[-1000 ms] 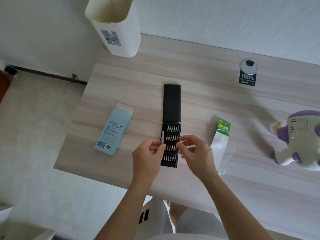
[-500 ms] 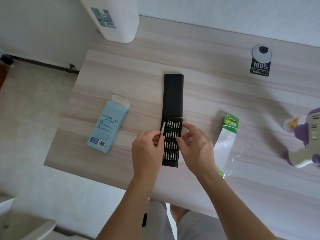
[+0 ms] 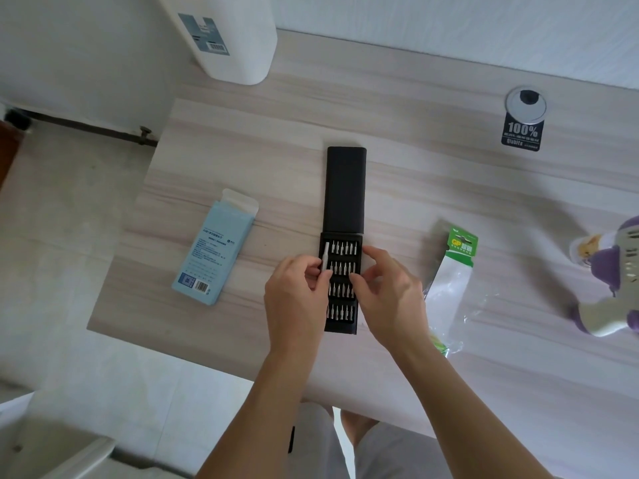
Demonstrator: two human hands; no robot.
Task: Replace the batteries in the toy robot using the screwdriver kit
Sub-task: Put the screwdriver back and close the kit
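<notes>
The black screwdriver kit [image 3: 345,191] lies open in the middle of the table, its tray of several silver bits pulled out toward me. My left hand [image 3: 297,299] pinches the silver screwdriver handle [image 3: 325,255] at the tray's left edge. My right hand [image 3: 390,295] hovers over the tray's right side, fingertips curled down onto a row of bits. The white and purple toy robot [image 3: 612,281] lies at the far right, partly cut off by the frame. A green-topped battery pack [image 3: 454,278] lies between the kit and the robot.
A light blue cardboard box [image 3: 216,252] lies left of the kit. A white bin [image 3: 228,36] stands at the table's back left corner. A cable grommet with a black sticker [image 3: 524,119] sits at the back right. The table's left edge drops to tiled floor.
The camera view shifted, so the robot slid toward the right edge. My left hand has lifted the silver handle slightly from its slot; my right fingers have come down onto the bits.
</notes>
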